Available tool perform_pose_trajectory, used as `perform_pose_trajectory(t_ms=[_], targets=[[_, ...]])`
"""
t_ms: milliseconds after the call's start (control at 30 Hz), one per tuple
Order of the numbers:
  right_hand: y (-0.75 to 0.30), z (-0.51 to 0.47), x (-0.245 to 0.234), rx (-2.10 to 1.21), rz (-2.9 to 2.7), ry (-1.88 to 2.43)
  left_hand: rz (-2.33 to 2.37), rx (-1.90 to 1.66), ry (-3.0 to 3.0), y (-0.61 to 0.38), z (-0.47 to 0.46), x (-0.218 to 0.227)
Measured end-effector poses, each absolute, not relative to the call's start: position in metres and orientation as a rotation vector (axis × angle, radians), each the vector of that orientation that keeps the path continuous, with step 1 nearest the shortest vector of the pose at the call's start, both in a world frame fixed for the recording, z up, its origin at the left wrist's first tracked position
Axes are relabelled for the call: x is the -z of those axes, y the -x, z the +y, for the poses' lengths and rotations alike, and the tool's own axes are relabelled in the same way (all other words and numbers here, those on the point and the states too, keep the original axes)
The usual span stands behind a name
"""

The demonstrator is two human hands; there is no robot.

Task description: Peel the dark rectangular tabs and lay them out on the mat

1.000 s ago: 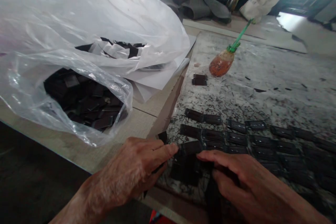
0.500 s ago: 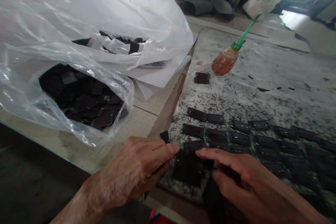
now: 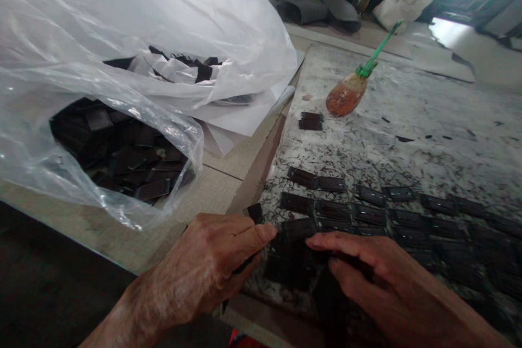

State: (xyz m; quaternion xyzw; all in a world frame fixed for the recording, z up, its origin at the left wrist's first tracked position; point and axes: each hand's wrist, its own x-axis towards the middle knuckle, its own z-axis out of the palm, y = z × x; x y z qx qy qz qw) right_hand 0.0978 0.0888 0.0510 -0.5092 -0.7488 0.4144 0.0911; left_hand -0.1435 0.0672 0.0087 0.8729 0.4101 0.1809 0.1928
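Left hand (image 3: 207,263) at near edge of stained table (image 3: 411,144), fingers (image 3: 261,234) curled inward, thin dark edge showing beneath them; grip cannot be confirmed. Right hand (image 3: 379,277) just beside it, fingers (image 3: 338,242) slightly bent and touching nearest dark rectangular pieces (image 3: 332,209); cannot tell whether clenched. Pieces lie in close rows across table, with one small stack farther out, near rounded orange container (image 3: 345,97) with green stick (image 3: 377,51). More pieces heaped inside clear plastic bag (image 3: 122,22), which lies left of rows, partly on white paper sheets (image 3: 244,119)
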Motion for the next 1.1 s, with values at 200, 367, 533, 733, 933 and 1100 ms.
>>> perform_pose_trajectory(t_ms=[200,367,533,733,933,1100], targets=[[-0.095,0.092,-0.047,-1.273,-2.225,1.512,1.135,-0.526,-2.47,0.143,0.069,-0.007],[-0.095,0.093,-0.045,-1.299,-2.249,1.507,1.132,-0.542,-2.494,0.141,0.073,-0.008],[-0.098,0.093,-0.047,-1.317,-2.27,1.527,1.112,-0.484,-2.539,0.138,0.075,-0.01],[-0.102,0.097,-0.054,-1.218,-2.116,1.471,1.12,-0.422,-2.597,0.139,0.075,-0.012],[-0.091,0.103,-0.042,-0.937,-2.138,1.402,1.127,-0.417,-2.637,0.139,0.076,-0.014],[-0.089,0.106,-0.036,-0.773,-2.248,1.273,1.126,-0.445,-2.651,0.139,0.075,-0.014]])
